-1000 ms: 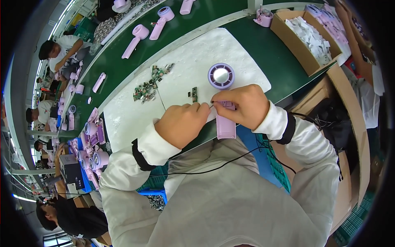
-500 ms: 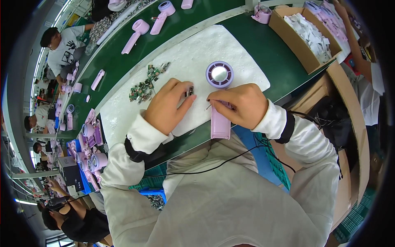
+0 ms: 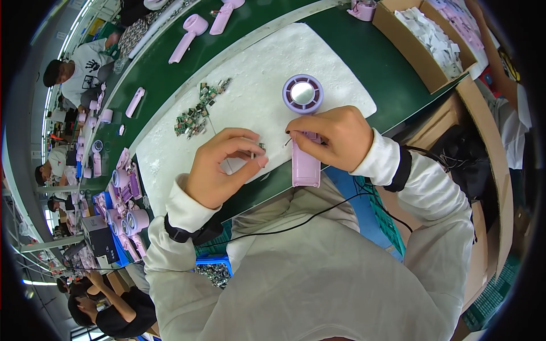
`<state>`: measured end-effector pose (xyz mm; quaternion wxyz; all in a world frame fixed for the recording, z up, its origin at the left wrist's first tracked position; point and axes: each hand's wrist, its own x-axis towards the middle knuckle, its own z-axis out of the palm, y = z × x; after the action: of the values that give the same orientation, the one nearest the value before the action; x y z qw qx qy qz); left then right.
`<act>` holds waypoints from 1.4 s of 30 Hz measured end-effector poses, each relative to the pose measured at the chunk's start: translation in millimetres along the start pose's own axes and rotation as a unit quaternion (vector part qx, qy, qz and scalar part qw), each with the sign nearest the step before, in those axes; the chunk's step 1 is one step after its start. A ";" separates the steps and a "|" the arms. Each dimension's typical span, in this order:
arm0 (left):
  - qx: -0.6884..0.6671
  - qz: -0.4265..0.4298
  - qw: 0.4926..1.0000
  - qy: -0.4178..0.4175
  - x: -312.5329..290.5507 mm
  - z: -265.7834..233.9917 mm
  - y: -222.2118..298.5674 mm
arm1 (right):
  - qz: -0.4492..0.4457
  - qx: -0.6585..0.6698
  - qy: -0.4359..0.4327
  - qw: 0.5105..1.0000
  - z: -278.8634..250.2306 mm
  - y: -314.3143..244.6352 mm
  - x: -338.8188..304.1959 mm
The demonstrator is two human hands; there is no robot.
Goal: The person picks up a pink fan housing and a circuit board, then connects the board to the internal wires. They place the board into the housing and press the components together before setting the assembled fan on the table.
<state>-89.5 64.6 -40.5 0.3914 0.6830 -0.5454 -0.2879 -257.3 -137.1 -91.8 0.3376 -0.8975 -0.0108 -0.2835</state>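
Note:
A lilac handheld fan lies on the white foam sheet (image 3: 256, 74), its round head (image 3: 302, 95) away from me and its opened handle (image 3: 306, 170) toward me, reaching past the sheet's near edge. Over the upper part of the handle, my right hand (image 3: 336, 141) is closed in a pinch. A short thin wire (image 3: 288, 142) sticks out at its fingertips. To the left of the handle, my left hand (image 3: 219, 170) holds a small circuit board (image 3: 260, 148) between thumb and fingers, mostly covered by them. Several green circuit boards (image 3: 193, 120) lie in a loose heap beyond my left hand.
A cardboard box (image 3: 406, 51) of white pieces stands at the far right. More lilac fans (image 3: 187, 38) lie on the green table behind, and others (image 3: 122, 204) crowd at the left. A black cable (image 3: 307, 219) crosses my lap. Other people sit at left.
My left hand has drawn back slightly toward me and left, its fingers more spread around the circuit board. My right hand keeps its pinch at the handle. The whole view has shifted a little.

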 end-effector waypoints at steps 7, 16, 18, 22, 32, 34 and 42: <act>0.258 -0.010 0.962 0.094 -6.7 8.5 3.4 | -0.005 -0.006 0.008 1.000 4.0 3.1 -0.9; -0.079 -0.081 0.989 0.095 18.9 15.1 -2.9 | 0.077 0.078 0.010 0.994 0.7 -1.0 0.9; -0.211 -0.084 0.970 0.081 37.1 15.1 -8.6 | 0.084 0.077 0.015 0.993 -1.7 -0.1 0.5; -0.262 -0.069 0.960 0.066 41.5 23.8 -10.8 | 0.061 0.078 0.063 0.993 1.6 -0.4 0.5; -0.271 -0.063 0.959 0.049 36.1 30.8 -9.9 | 0.048 0.053 0.056 0.996 -2.1 1.5 1.8; -0.276 -0.067 0.958 0.039 34.9 31.2 -10.0 | 0.031 0.052 0.052 0.997 -2.1 2.4 1.8; -0.388 -0.113 0.914 -0.027 41.4 15.0 -27.3 | 0.172 0.136 -0.014 0.976 -8.9 -1.1 7.3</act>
<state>-77.7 23.8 -70.1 0.5758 0.5264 -0.3201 -0.5375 -255.9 -142.9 -81.9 0.4998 -0.8357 0.1007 -0.2041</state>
